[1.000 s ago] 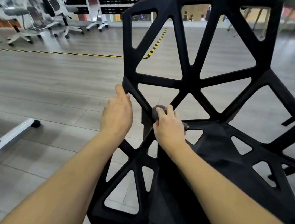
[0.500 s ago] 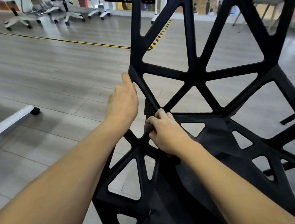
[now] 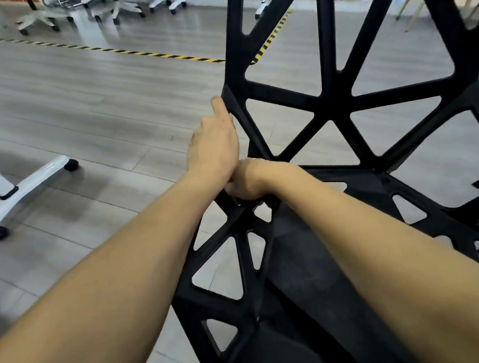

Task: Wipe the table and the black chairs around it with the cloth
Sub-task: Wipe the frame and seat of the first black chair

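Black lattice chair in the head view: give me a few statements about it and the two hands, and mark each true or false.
1. The left hand rests on the black chair at its backrest edge. True.
2. The right hand is raised clear of the chair. False: it is down at the frame where backrest meets seat.
3. The cloth is plainly spread over the seat. False: no cloth is clearly visible.
4. A white wheeled table leg stands on the floor to the left. True.
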Demonstrator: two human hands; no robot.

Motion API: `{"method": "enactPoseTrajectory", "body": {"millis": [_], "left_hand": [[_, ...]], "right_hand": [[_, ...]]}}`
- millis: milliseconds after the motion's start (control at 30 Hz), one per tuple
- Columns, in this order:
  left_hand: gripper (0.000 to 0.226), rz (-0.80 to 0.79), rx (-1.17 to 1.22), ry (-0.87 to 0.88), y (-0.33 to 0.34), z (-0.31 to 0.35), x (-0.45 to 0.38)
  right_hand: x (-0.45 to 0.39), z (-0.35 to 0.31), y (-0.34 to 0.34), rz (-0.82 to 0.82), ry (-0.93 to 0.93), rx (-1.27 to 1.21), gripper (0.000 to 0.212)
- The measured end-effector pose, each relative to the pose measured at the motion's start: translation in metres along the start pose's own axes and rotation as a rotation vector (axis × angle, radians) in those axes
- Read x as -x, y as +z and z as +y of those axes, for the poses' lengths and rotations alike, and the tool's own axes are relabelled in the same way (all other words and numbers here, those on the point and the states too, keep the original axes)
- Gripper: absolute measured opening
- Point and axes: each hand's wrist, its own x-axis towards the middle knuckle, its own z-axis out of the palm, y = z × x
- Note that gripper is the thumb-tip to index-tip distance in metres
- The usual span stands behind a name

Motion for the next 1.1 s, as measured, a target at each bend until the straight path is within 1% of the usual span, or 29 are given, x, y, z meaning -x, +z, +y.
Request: {"method": "enactPoseTrajectory", "body": {"millis": [67,100,133,167,233,267,300,367,400,433,467,533,567,600,667,767,833,867,900,933,1000,1033,1067,1100], "left_hand": [[0.028,0.008,-0.001,-0.002,0.001,-0.001,0.000],[0.028,0.009,0.008,0.005,0.001,-0.001,0.000],[0.028,0.009,0.020,0.009,0.001,-0.002,0.000],[0.027,0.006,0.029,0.013,0.001,-0.002,0.000],[0.026,0.007,0.040,0.023,0.001,-0.003,0.001],[0.026,0.011,0.044,0.028,0.002,-0.003,0.002],[0.026,0.017,0.043,0.033,0.002,-0.004,0.001],[0.026,0.033,0.029,0.031,0.005,-0.004,0.000],[0.026,0.038,0.020,0.031,0.007,-0.005,-0.001],[0.026,0.041,0.015,0.028,0.007,-0.006,-0.001],[0.026,0.041,0.012,0.023,0.008,-0.007,-0.001],[0.025,0.041,0.014,0.018,0.009,-0.005,-0.002],[0.024,0.039,0.015,0.014,0.008,-0.004,-0.002],[0.024,0.035,0.015,0.009,0.008,-0.004,-0.003],[0.025,0.028,0.007,-0.002,0.006,-0.003,-0.003],[0.028,0.017,-0.009,0.003,0.007,-0.004,-0.004],[0.029,0.015,-0.004,-0.010,0.009,-0.006,-0.005],[0.030,0.014,-0.007,-0.019,0.010,-0.006,-0.006],[0.032,0.009,-0.013,-0.029,0.009,-0.008,-0.006],[0.033,-0.002,-0.015,-0.039,0.010,-0.007,-0.006],[0.035,-0.012,-0.021,-0.056,0.007,-0.006,-0.007],[0.036,-0.011,-0.015,-0.068,0.008,-0.004,-0.007],[0.036,-0.010,-0.006,-0.084,0.008,-0.003,-0.006],[0.035,-0.010,0.000,-0.094,0.007,-0.003,-0.004]], "right_hand": [[0.022,0.006,0.014,0.106,-0.075,-0.241,0.031],[0.031,0.015,0.022,0.188,-0.079,-0.301,0.030],[0.037,0.028,0.028,0.273,-0.055,-0.291,0.031],[0.039,0.042,0.033,0.352,-0.009,-0.218,0.032],[0.044,0.075,0.045,0.470,0.167,-0.139,0.034],[0.048,0.090,0.051,0.526,0.227,-0.180,0.035],[0.053,0.102,0.056,0.597,0.245,-0.209,0.034],[0.061,0.121,0.063,0.835,0.272,-0.165,0.033],[0.066,0.129,0.063,0.968,0.311,-0.126,0.033],[0.070,0.136,0.063,1.063,0.362,-0.108,0.035],[0.072,0.141,0.064,1.064,0.406,-0.113,0.036],[0.068,0.145,0.072,0.889,0.406,-0.147,0.041],[0.063,0.141,0.078,0.805,0.375,-0.164,0.043],[0.059,0.129,0.082,0.759,0.331,-0.180,0.044],[0.061,0.095,0.091,0.734,0.223,-0.188,0.041],[0.092,0.043,0.119,0.766,0.070,-0.194,0.041],[0.123,0.031,0.136,0.739,-0.048,-0.192,0.042],[0.132,0.039,0.141,0.729,-0.079,-0.133,0.042],[0.136,0.056,0.140,0.739,-0.064,-0.060,0.042],[0.137,0.084,0.136,0.763,0.033,0.015,0.042],[0.139,0.141,0.120,0.793,0.312,0.082,0.039],[0.144,0.165,0.112,0.804,0.418,0.079,0.037],[0.148,0.175,0.108,0.816,0.474,0.058,0.035],[0.148,0.170,0.111,0.826,0.486,0.046,0.034]]}}
